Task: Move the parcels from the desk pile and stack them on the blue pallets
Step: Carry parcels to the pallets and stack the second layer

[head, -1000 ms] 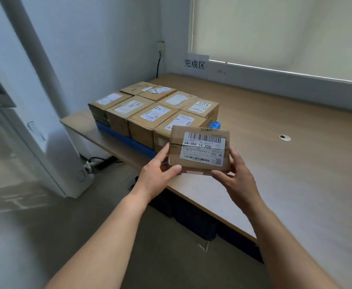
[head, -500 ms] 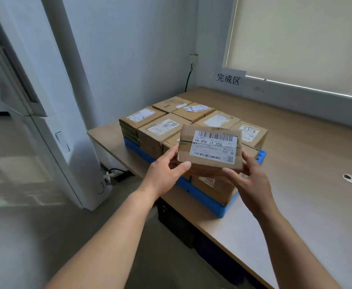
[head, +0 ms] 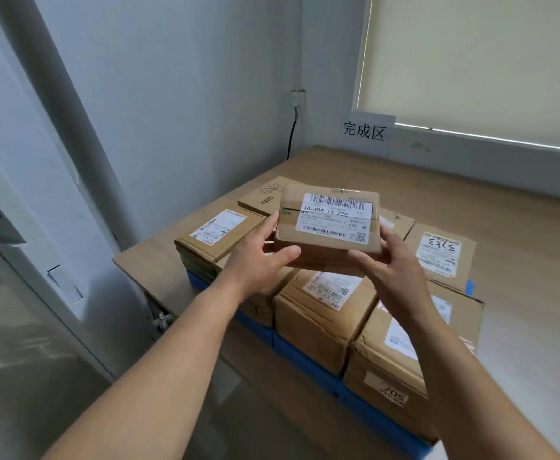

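Gripping parcel [head: 330,224] by its ends: left hand [head: 258,263] and right hand [head: 394,270], thumbs on the near side, fingers hidden behind it. Desk [head: 520,260] lies below. Stacked parcels [head: 318,313] sit under the grip, the middle ones partly hidden. Can't tell if the held one touches them. Blue pallet [head: 305,346] is mostly covered, only edge strips showing. Label fine print is unreadable.

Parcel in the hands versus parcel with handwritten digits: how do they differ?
The held parcel is raised, gripped by the left hand and right hand; the handwritten parcel rests in the stack on the blue pallet. The held parcel's label is printed only; the handwritten parcel's bears large pen digits. Both are brown cardboard.
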The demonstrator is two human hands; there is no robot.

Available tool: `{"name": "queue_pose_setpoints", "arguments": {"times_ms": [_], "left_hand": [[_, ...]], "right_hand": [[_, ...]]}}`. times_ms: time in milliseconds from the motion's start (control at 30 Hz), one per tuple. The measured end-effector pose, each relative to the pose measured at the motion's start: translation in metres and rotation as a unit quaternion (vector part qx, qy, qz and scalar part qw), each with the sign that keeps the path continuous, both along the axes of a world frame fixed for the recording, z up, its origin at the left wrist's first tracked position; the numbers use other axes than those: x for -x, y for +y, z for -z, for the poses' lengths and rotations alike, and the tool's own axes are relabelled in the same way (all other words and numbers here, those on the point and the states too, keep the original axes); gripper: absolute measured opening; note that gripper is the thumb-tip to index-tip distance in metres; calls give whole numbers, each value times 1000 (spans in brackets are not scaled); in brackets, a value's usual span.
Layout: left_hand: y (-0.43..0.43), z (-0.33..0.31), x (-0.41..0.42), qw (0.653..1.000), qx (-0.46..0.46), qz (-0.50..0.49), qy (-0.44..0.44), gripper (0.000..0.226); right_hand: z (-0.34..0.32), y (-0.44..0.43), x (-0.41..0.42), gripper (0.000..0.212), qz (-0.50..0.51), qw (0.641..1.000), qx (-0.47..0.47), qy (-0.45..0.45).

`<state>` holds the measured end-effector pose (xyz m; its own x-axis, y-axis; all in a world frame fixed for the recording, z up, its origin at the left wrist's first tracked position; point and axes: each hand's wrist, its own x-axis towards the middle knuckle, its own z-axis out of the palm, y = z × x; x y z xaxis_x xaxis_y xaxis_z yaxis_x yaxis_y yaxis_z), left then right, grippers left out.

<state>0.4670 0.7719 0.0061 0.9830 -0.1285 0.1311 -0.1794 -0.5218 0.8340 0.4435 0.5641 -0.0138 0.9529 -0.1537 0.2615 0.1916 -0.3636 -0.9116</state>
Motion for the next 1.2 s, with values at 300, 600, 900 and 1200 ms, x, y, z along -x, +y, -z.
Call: {"name": "queue_pose_setpoints", "arguments": {"times_ms": [300,600,900,1200], "left_hand": [[24,8,-106,996,12,82,26,85],[70,12,-239,986,11,154,59,83],[108,32,-356,979,-24,189,77,56],[101,43,-436,966,-40,241,80,55]], "right_hand": [[-1,33,-76,44,73,995,63,31],[-3,91,-176,45,172,978,81,90],[1,140,-273,46,209,966,89,123],[7,147,-339,45,250,953,49,163]]}}
